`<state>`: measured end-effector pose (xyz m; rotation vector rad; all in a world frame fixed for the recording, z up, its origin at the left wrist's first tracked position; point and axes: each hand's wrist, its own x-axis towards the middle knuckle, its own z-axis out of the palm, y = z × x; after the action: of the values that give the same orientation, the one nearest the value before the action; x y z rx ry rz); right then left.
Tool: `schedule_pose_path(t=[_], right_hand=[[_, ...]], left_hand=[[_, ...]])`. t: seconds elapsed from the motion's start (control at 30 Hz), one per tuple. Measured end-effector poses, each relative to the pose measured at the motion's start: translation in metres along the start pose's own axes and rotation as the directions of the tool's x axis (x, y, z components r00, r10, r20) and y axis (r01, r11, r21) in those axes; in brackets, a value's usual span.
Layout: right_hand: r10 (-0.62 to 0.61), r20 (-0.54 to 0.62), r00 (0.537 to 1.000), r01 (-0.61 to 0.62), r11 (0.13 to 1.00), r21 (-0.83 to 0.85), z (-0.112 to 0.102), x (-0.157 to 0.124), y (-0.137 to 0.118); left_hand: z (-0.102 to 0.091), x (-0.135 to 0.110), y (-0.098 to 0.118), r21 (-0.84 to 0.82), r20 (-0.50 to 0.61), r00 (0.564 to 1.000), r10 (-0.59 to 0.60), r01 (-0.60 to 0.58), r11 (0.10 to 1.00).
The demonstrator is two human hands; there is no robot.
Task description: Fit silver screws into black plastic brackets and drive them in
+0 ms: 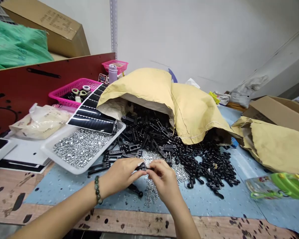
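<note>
Basically, left hand (121, 174): closed, pinching a black bracket (140, 167)
Right hand (163, 181): closed on that bracket's end, exact grip hidden
Nearby: loose nuts (150, 191), white tray (64, 162)

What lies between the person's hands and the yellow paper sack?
Between the left hand and right hand and the yellow paper sack, the head view shows a heap of black plastic parts, with loose silver screws at its near edge.

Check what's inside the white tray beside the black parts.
Small silver nuts fill the white tray. Black strips lie across its far end, hiding whatever is beneath them.
</note>
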<state>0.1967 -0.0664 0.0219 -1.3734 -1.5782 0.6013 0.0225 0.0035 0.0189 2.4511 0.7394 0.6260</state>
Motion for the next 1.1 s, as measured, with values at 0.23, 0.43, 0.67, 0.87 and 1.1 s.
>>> schedule_pose_path(t=[0.23,0.43,0.67,0.87,1.1], right_hand=[[0.111,0.082,0.99,-0.113,0.993,0.016,0.011,-0.038,-0.012],[0.045,0.102,0.994,-0.033,0.992,-0.119,0.017,-0.089,0.001],[-0.042,0.013,0.999,0.044,0.952,-0.303,0.033,-0.111,0.025],[-0.114,0.043,0.993,0.121,0.897,-0.424,0.042,-0.108,0.029],[-0.056,0.084,0.995,0.087,0.9,-0.428,0.043,-0.102,0.022]], left_hand=[[0.0,-0.035,0.007,0.062,0.17,0.977,0.126,-0.138,0.988],[0.022,-0.074,0.012,-0.101,0.142,0.985,-0.097,0.112,0.989],[0.05,-0.073,0.012,0.133,0.07,0.998,0.0,-0.01,0.991],[0.053,-0.077,0.007,0.244,0.031,0.999,-0.021,0.013,0.97],[0.044,-0.08,0.013,0.327,-0.003,0.999,-0.036,0.035,0.944]])
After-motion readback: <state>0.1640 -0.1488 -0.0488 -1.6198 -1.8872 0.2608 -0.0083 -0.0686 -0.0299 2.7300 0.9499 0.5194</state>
